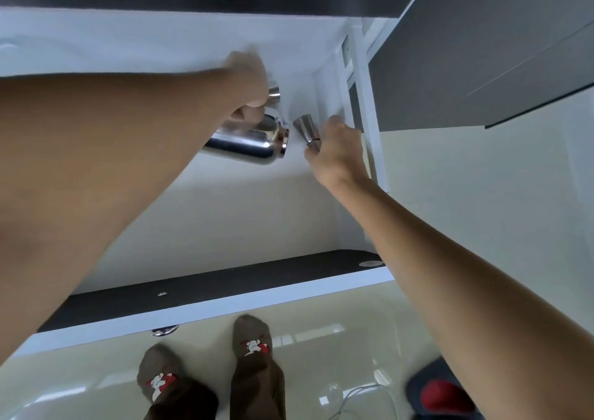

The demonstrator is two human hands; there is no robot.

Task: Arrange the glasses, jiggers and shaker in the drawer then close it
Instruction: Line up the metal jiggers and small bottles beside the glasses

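Over the open white drawer, left hand fingers wrap the shaker; right hand fingertips pinch a jigger just right of it.

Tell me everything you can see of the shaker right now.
The shaker is polished, mirror-bright metal, with a rounded shoulder narrowing to a small cap. It is tilted nearly on its side, cap end pointing away and up, held by the left hand over the white drawer interior. A metal jigger sits just to its right.
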